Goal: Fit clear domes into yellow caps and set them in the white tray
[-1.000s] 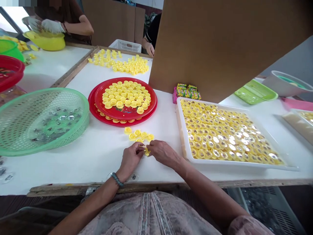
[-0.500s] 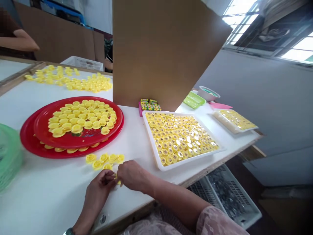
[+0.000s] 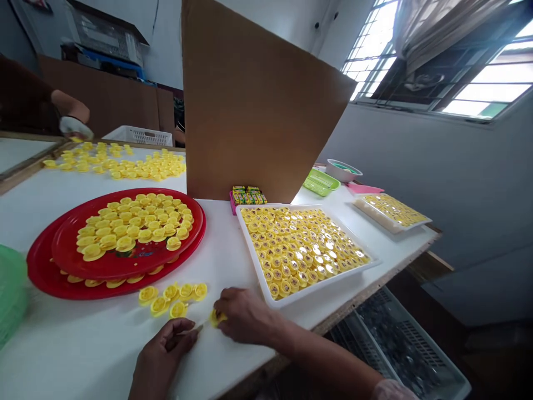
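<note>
My right hand [image 3: 247, 316] pinches a round yellow plastic piece [image 3: 217, 318] just above the white table, left of the tray. My left hand [image 3: 164, 353] is closed, thumb against fingers; a small pale sliver shows at its fingertips, too small to name. Beyond my left hand lie several loose yellow pieces [image 3: 178, 309]. A red oval tray [image 3: 125, 266] bears many hat-shaped yellow pieces, stacked on another red tray holding more. To the right, a white tray [image 3: 272, 304] is filled with yellow pieces that have dark printed centres.
A cardboard panel [image 3: 258, 111] stands upright behind a pink box of small yellow-green packets [image 3: 249, 196]. More yellow pieces [image 3: 145, 166] lie farther back, near a co-worker's gloved hand [image 3: 76, 128]. A green basket [image 3: 10, 294] is at left; another filled tray [image 3: 389, 211] sits at right.
My hands have come apart; the right has moved right with the yellow piece. The view has tilted up. A co-worker's gloved hand has come into view at the far left.
</note>
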